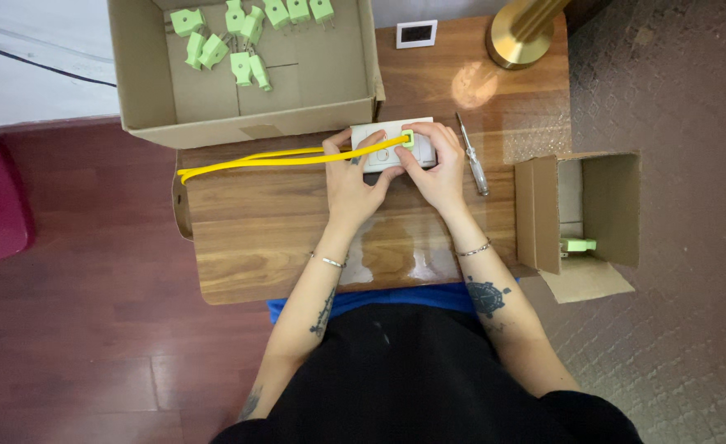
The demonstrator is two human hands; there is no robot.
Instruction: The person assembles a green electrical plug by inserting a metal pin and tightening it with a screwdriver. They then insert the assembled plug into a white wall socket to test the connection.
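A white socket plate lies on the wooden table near its far edge. A light green plug sits on the plate, with a yellow cable running from it to the left. My left hand holds the plate's left side and presses the cable. My right hand grips the plate's right side, with fingers on the green plug.
A large cardboard box with several green plugs stands at the table's far left. A screwdriver lies right of my hands. A smaller box holding one green plug stands at right. A brass lamp base is at the back.
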